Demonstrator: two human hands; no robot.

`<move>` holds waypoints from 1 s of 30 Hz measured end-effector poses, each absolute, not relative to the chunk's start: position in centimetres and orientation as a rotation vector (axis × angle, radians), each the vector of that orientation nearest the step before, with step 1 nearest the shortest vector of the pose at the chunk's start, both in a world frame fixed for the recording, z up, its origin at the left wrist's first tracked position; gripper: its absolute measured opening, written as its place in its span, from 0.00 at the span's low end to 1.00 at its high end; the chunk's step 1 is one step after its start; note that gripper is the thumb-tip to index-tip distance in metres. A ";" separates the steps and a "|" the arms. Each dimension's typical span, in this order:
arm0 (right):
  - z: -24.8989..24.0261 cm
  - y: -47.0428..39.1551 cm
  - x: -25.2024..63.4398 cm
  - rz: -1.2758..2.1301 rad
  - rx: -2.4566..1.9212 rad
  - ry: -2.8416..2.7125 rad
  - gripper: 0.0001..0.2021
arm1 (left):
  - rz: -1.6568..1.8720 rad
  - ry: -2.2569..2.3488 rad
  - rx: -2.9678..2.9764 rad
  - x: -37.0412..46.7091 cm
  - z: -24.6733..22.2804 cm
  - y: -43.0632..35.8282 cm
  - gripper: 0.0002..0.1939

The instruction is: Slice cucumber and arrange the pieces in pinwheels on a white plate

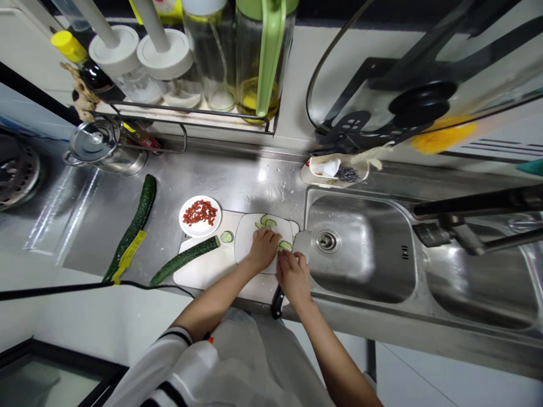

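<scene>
A white square plate [242, 240] rests on the white cutting board [190, 275], with several green cucumber slices [266, 221] laid near its far edge. My left hand [264, 247] is over the plate, its fingers bent together beside the slices; what they hold, if anything, is hidden. My right hand [294, 275] has its fingertips at a few cucumber slices [284, 246] by the plate's right side. Under and beside my right hand lies a knife, its black handle [277, 302] toward me. A cut cucumber [186, 260] and a round slice [227, 236] lie to the left.
A white dish [200, 232] of red pieces stands behind the cut cucumber. Farther left are a whole cucumber [138, 220] with a yellow label and a steel pot [123, 160]. A double sink [360, 249] with a faucet [445, 233] is at right. Bottles and jars stand on a rack [190, 117].
</scene>
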State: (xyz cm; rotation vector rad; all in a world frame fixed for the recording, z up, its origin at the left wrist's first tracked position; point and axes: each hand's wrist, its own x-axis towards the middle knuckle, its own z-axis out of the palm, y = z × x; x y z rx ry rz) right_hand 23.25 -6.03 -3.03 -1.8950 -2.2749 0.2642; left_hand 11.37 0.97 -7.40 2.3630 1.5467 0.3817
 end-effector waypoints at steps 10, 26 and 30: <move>-2.3 -6.3 23.5 0.312 -1.815 -2.142 0.13 | 0.511 1.748 2.141 7.0 -2.0 1.0 0.13; -2.4 -7.3 21.2 0.367 -1.713 -2.129 0.12 | 0.041 2.410 1.858 0.3 -1.4 -1.4 0.12; -2.2 -7.5 21.1 0.376 -1.721 -2.131 0.12 | 0.050 2.414 1.815 0.2 -1.4 -1.3 0.12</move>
